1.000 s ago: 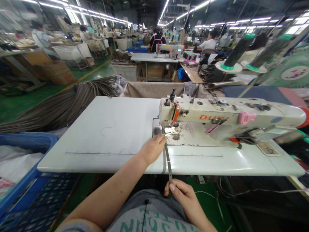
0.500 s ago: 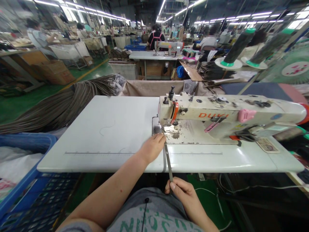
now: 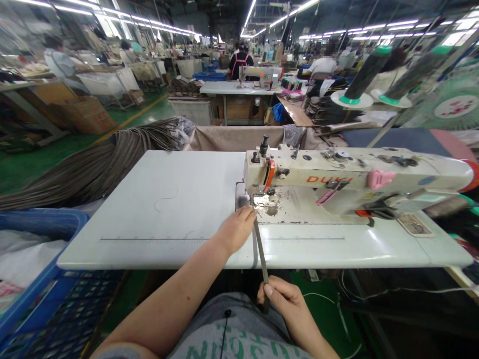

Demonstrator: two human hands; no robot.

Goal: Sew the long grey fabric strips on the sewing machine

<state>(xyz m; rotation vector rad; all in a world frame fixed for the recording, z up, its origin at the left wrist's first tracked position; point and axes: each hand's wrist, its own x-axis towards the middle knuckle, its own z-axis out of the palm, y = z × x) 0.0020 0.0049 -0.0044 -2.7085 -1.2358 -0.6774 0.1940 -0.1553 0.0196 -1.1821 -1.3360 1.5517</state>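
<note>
Across the front edge of the desk [image 3: 187,184], the narrow strip [image 3: 261,249] was pinched by the right hand [image 3: 283,297] and touched by the left hand [image 3: 238,228], whose grip could not be told, probably so that the strip was kept straight toward the sewing machine [image 3: 290,166].

The sewing machine [image 3: 359,167] is cream, with orange lettering [image 3: 329,179] and a pink attachment [image 3: 380,178]. Under it I see a white counter [image 3: 198,199] marked with a dark ruler scale [image 3: 149,240]. In front of it runs a brownish-grey strap [image 3: 261,247]. Beyond it, black thread cones [image 3: 365,75] have green bases [image 3: 350,100]; left of it are a blue crate [image 3: 77,222] and dark brown strips [image 3: 93,164].
</note>
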